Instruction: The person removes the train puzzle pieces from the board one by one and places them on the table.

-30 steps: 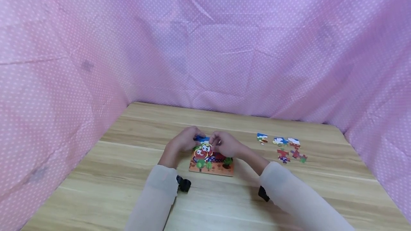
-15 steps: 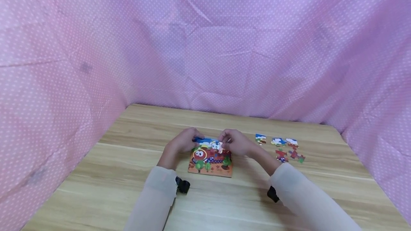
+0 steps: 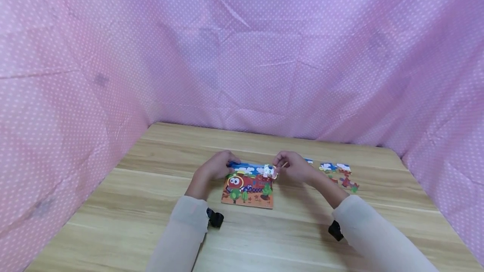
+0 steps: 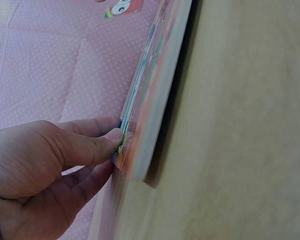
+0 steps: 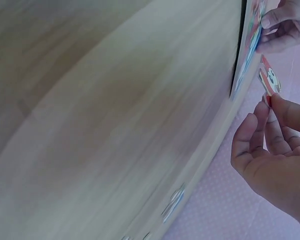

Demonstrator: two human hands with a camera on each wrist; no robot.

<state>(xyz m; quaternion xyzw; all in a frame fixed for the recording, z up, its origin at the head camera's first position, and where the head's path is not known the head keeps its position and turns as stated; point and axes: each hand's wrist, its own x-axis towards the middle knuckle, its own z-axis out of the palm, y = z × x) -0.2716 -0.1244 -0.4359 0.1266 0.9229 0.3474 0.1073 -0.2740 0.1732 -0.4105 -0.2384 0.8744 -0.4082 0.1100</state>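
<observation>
A picture puzzle board (image 3: 247,198) with a red cartoon train lies on the table. My left hand (image 3: 217,166) grips its upper left corner; in the left wrist view the thumb and fingers (image 4: 92,150) pinch the board's edge. Over the board's upper right corner, my right hand (image 3: 296,169) holds a loose puzzle piece (image 3: 269,171) raised above the surface. The right wrist view shows this red-and-white piece (image 5: 271,77), with cartoon eyes on it, pinched between thumb and fingertips. The piece also appears at the top of the left wrist view.
Several loose puzzle pieces (image 3: 343,167) lie on the wooden table (image 3: 257,238) to the right, some partly hidden behind my right hand. A pink dotted cloth (image 3: 242,74) hangs around the table's back and sides. Black wrist devices (image 3: 215,218) sit under both sleeves.
My right hand has moved right with the puzzle piece, from over the train's face to the board's upper right corner. The left hand stays at the board's corner.
</observation>
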